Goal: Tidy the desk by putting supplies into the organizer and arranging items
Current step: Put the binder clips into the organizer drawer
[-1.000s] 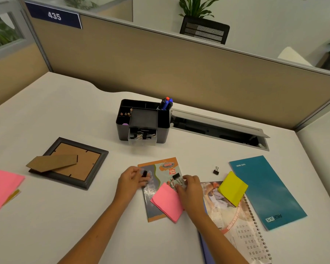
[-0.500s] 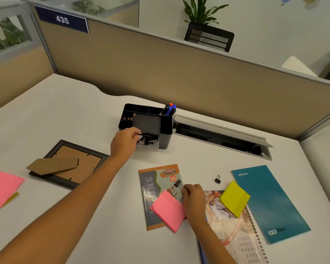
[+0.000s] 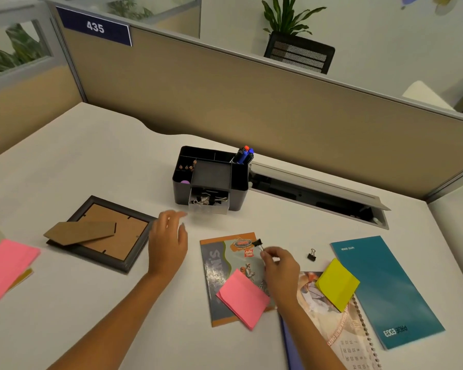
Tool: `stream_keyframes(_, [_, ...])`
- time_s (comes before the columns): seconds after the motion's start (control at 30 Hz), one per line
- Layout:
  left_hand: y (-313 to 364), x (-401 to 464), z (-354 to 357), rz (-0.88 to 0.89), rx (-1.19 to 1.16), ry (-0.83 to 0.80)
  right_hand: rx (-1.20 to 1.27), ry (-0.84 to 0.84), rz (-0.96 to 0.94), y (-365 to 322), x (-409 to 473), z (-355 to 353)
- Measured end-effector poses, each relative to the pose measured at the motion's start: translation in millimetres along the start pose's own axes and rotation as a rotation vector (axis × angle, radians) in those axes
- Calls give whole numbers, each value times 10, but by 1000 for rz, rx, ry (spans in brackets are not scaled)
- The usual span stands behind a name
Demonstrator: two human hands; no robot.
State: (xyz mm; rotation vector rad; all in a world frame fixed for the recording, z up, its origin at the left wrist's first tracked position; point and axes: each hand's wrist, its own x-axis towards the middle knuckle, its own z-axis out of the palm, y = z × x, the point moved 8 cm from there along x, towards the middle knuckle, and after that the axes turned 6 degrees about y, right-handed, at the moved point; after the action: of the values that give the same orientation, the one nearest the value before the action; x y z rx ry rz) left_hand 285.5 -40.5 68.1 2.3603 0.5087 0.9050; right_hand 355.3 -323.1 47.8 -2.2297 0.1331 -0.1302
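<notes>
Fingers [image 3: 268, 255] of the right hand [image 3: 281, 271] pinch a binder clip [image 3: 257, 243] above them.

Black organizer [image 3: 211, 182]; right of it, teal notebook [image 3: 385, 289], yellow pad [image 3: 337, 285], pink pad [image 3: 242, 299]; left, grey frame [image 3: 99, 233]

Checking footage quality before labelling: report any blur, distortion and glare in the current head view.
Head view: left hand is motion-smeared at the fingertips; right hand pinching the binder clip is slightly soft; wide-angle lens bows the partition edges; light is even, shadows soft, no strong glare on the desk.
</notes>
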Motion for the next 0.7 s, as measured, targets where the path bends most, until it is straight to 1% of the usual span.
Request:
stream_keyframes(0.07, [-148, -244, 9, 2, 31, -60, 71, 6, -83, -274, 76, 14])
stream_keyframes(0.17, [-251, -510, 65, 32, 103, -195, 103, -24, -260, -776, 200, 112])
stream_keyframes(0.23, [-258, -601, 126, 77, 167, -278, 103, -55, -309, -1034, 292, 251])
stream_keyframes(0.33, [-248, -684, 241, 159, 310, -408, 125, -83, -309, -1293, 406, 495])
stream_keyframes(0.4, [-248, -702, 278, 168, 346, -453, 112, -91, -282, -1366, 458, 645])
stream_keyframes(0.6, [-234, -690, 293, 162, 363, -493, 3, -119, -232, -1357, 501, 920])
stream_keyframes(0.7, [-249, -688, 304, 154, 360, -499, 13, -108, -236, -1320, 484, 932])
